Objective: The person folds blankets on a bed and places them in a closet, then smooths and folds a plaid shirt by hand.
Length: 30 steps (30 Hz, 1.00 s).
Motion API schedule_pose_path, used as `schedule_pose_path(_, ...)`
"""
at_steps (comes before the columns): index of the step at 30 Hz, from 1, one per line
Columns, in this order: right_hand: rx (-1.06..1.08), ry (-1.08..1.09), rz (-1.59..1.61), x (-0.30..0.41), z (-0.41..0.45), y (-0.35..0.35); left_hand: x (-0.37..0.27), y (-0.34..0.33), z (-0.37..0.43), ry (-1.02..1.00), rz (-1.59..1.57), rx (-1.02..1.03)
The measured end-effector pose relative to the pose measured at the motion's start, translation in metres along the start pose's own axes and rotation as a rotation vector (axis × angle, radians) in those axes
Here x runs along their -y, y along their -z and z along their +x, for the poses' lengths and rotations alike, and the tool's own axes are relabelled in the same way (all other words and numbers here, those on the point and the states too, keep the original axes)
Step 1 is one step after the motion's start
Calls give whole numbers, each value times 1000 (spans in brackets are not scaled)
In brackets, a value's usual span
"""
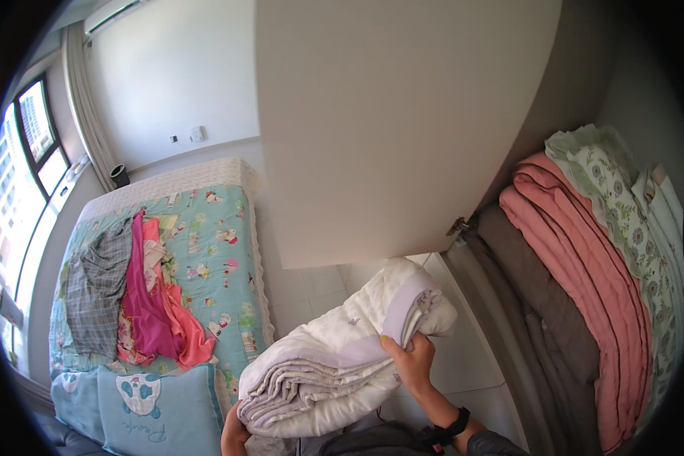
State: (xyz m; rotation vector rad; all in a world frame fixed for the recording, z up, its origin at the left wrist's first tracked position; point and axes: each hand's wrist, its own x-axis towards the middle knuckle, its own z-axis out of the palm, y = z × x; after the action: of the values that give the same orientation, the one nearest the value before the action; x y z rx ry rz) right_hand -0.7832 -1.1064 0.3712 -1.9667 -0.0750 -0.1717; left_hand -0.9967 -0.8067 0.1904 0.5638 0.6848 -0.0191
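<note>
A folded white quilt with a lilac border (342,353) lies across the front of my body, its layered folds facing me. My right hand (411,360) grips its border near the right end, thumb on top, a black band on the wrist. At the quilt's lower left end is my left hand (236,427), wrapped around the edge with its fingers mostly hidden under the fabric. To the right, a cupboard holds a folded brown quilt (541,308), a pink quilt (581,268) and a flowered, ruffled cover (615,199).
A pale cupboard door (399,137) stands swung out on its hinge (459,226). On the left is a bed with a blue patterned cover (205,239), bearing a grey checked cloth (100,285), magenta cloth (148,308) and panda-print pillows (154,416). A bin (119,175) stands beyond.
</note>
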Motion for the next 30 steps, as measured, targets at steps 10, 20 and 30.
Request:
schedule_pose_path(10, -19, 455, -60, 9, -22, 70, 31, -68, -12, 110, 186, 217)
schedule_pose_path(20, -30, 779, -83, 13, -44, 132, 55, -156, 11, 95, 303, 344)
schedule_pose_path(30, -409, 685, -125, 24, -55, 191, 37, -261, 39, 92, 326, 455)
